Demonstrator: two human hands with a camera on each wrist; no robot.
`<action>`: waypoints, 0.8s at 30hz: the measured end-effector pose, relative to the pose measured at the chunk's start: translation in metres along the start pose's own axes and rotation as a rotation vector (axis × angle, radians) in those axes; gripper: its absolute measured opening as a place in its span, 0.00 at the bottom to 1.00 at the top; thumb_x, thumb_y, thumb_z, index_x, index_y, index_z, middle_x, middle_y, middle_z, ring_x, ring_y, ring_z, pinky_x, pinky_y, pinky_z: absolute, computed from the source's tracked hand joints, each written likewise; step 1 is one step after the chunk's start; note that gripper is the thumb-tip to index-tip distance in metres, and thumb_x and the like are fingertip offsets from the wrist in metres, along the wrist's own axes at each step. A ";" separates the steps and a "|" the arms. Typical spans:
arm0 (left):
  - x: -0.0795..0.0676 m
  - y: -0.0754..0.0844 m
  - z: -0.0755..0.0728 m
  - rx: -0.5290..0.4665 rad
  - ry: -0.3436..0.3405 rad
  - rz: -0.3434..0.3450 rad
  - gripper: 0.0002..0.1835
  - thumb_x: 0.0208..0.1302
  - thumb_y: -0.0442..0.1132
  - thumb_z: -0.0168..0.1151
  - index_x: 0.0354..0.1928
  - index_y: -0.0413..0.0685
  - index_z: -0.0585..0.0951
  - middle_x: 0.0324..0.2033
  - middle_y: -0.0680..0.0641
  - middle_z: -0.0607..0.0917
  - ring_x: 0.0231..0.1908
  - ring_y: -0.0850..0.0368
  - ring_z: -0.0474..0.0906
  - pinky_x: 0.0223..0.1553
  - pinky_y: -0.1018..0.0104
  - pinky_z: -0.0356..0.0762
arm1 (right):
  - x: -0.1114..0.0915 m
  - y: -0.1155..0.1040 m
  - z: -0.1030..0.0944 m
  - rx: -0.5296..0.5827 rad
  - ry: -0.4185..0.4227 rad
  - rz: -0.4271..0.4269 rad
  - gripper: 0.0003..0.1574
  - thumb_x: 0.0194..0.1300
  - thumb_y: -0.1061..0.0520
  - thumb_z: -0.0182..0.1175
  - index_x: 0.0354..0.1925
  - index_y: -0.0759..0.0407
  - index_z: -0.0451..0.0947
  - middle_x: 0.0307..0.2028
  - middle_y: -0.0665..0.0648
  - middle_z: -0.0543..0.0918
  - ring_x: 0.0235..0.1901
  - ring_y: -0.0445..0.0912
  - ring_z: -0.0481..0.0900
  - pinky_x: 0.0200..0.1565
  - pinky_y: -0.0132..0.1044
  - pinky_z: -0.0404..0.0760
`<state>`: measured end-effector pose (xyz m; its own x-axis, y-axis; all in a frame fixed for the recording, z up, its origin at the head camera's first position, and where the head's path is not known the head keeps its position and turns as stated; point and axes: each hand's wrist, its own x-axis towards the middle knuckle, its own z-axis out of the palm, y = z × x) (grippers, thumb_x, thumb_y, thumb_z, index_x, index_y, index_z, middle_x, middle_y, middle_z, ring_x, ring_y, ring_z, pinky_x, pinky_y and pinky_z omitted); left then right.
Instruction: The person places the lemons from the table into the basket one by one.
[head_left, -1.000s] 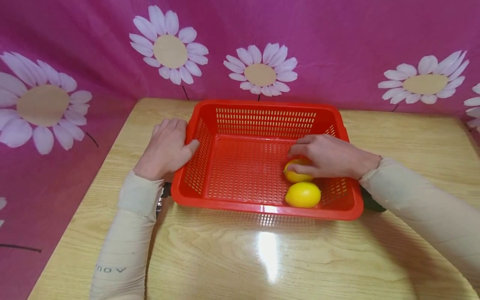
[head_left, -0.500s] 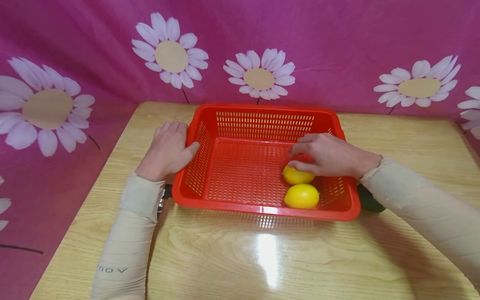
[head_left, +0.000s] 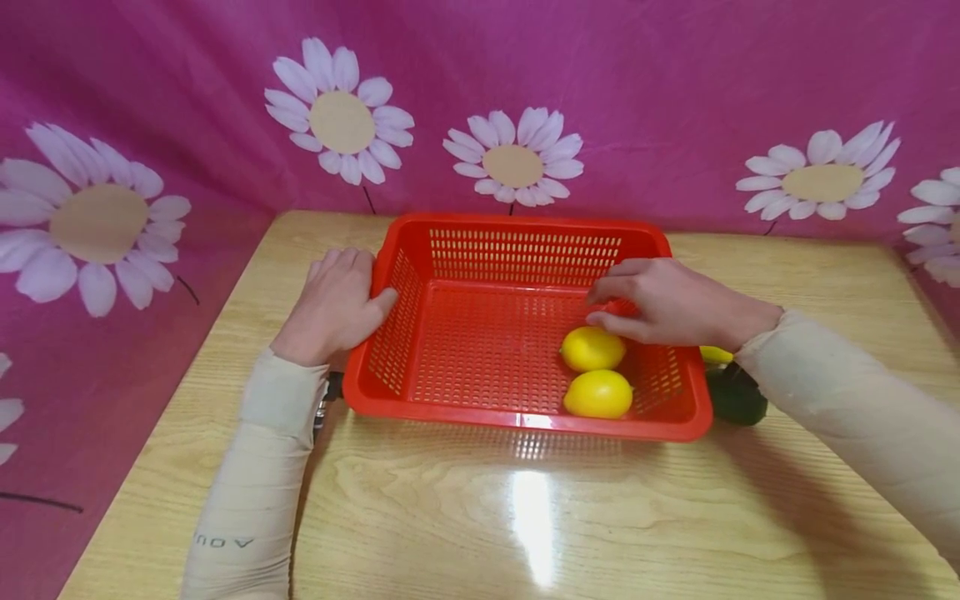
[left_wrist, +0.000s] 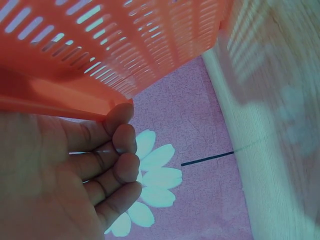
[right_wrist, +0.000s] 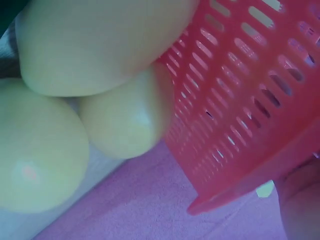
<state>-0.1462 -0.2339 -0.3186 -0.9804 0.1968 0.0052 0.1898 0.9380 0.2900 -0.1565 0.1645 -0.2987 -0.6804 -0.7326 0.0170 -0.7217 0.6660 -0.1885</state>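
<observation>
A red perforated plastic basket point(head_left: 450, 409) stands on the table. My left hand point(head_left: 333, 304) grips its left rim, thumb over the inner side; the left wrist view shows the fingers point(left_wrist: 125, 167) against the outside edge. Two lemons lie in the basket's near right corner, the far lemon point(head_left: 592, 348) close behind the near lemon point(head_left: 598, 395). Over the right rim reaches my right hand point(head_left: 667, 304), its bent fingers apart just behind the far lemon and holding nothing. The right wrist view catches only a sliver of that hand point(right_wrist: 302, 200).
Right of the basket sit a dark green rounded thing point(head_left: 738, 396) and a yellow thing point(head_left: 716, 355), partly hidden by my sleeve. Several pale yellow rounded things point(right_wrist: 37, 150) lie outside the basket wall point(right_wrist: 240, 110). A flowered pink cloth point(head_left: 645, 108) hangs behind.
My right hand has let go of the far lemon and lifted slightly back and to the right. The yellow thing beside the basket has come into sight. My left hand stays on the rim.
</observation>
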 end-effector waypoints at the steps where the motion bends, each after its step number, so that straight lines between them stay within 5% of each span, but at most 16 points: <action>1: 0.000 0.000 0.000 -0.002 -0.001 -0.002 0.20 0.69 0.48 0.52 0.49 0.36 0.73 0.39 0.40 0.74 0.45 0.44 0.66 0.48 0.52 0.62 | -0.001 0.000 -0.001 -0.001 0.001 0.003 0.18 0.64 0.48 0.72 0.49 0.54 0.87 0.45 0.53 0.90 0.46 0.48 0.86 0.52 0.47 0.88; 24: 0.000 0.000 0.001 -0.014 0.002 -0.007 0.21 0.69 0.48 0.52 0.51 0.36 0.73 0.40 0.40 0.76 0.45 0.43 0.67 0.49 0.51 0.63 | -0.016 0.003 -0.014 -0.027 0.063 0.000 0.18 0.64 0.49 0.71 0.49 0.56 0.87 0.43 0.54 0.90 0.41 0.47 0.86 0.48 0.47 0.88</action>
<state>-0.1459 -0.2339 -0.3192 -0.9818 0.1900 0.0053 0.1827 0.9352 0.3032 -0.1494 0.1806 -0.2853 -0.6865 -0.7229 0.0790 -0.7243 0.6702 -0.1616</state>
